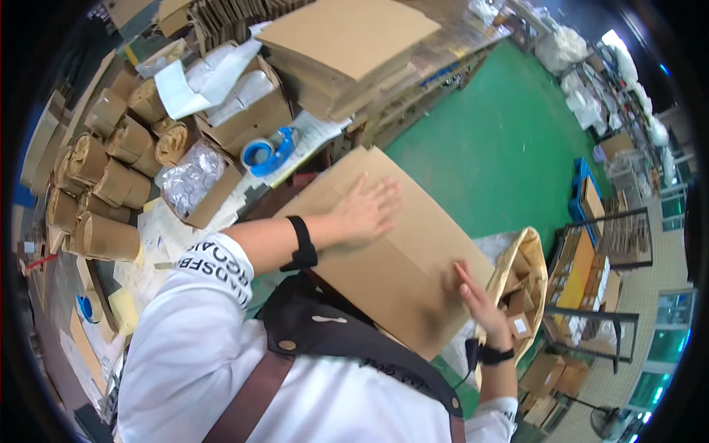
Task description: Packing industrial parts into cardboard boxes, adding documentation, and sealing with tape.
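A brown cardboard box (413,251) lies in front of my body, its top flaps meeting along a seam. Flat on the upper left part of it rests my left hand (369,210), fingers stretched out. My right hand (480,299) is at the right edge of the cardboard, fingers extended and slightly blurred, casting a shadow on the surface. Whether it touches the box I cannot tell. Both wrists wear black bands. Beyond the box, on the table, a blue tape dispenser (277,153) stands on paper sheets.
Left, the table carries several brown paper rolls (107,235) and an open carton (193,184) of clear plastic-wrapped pieces. Stacked cardboard sheets (347,37) lie at the far side. A yellowish sack (535,258) holding small boxes stands at right, by the green floor (484,140).
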Demonstrator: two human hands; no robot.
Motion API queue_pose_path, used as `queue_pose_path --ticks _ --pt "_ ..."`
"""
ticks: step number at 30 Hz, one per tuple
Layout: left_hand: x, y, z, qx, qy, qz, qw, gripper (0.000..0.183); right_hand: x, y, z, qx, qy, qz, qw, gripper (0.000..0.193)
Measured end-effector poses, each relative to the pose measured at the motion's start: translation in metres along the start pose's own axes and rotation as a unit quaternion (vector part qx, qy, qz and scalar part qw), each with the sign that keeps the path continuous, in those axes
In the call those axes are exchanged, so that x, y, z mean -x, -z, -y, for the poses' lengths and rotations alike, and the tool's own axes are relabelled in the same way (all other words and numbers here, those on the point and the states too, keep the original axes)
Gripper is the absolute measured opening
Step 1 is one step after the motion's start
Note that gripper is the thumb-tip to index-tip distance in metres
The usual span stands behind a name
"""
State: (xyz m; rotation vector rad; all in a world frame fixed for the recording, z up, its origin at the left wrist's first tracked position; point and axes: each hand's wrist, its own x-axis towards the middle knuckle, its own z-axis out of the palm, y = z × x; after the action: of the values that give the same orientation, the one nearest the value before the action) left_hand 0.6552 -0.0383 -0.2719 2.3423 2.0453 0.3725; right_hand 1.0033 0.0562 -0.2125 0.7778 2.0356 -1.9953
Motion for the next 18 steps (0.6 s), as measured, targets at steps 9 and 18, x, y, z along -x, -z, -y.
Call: queue_pose_path --ticks 9,18 --pt "0.033 0.006 0.062 0.545 0.185 0.072 0.814 0.085 0.006 -0.035 0.026 0.456 -0.05 -0.281 0.843 0.048" --pt "0.031 -0.067 0.057 0.626 0.141 -0.148 0.752 0.063 -0.373 -0.141 0.209 0.107 -0.164 0.044 0.98 0.054"
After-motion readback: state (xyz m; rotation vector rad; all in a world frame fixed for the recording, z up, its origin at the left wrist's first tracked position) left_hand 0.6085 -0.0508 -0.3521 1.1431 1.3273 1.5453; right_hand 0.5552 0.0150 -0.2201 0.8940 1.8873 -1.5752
